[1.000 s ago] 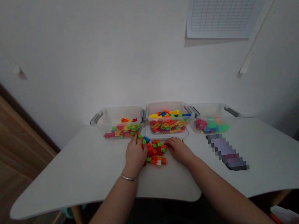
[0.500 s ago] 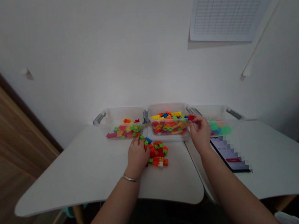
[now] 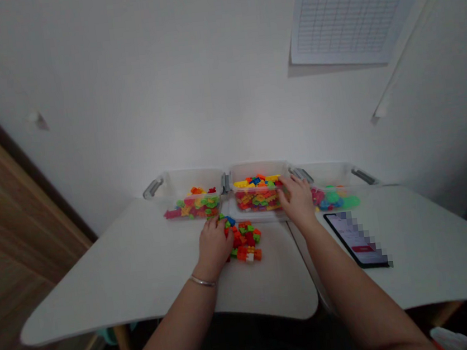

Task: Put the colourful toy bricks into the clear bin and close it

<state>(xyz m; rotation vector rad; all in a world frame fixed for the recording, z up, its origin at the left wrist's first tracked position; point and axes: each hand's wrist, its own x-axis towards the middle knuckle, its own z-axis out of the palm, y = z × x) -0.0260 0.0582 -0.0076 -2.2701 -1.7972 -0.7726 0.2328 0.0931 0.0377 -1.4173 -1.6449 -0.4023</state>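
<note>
The left hand lies palm down on the white desk, its fingers curled loosely over the left edge of a small pile of bricks. Whether it grips any one brick cannot be told. A thin bracelet circles that wrist. The pile sits on the desk just in front of the middle bin, red, orange and green pieces mixed; it runs slightly longer front to back than side to side, and the single bricks point every which way.

The right hand reaches over the right end of the middle bin, fingers bent down at the bin's rim and touching the bricks there; what it holds, if anything, is hidden.

Three clear bins stand in a row against the wall: the left bin, the middle one, and the right bin. A phone lies flat on the desk near the right forearm, its long axis slanting away toward the right bin.
</note>
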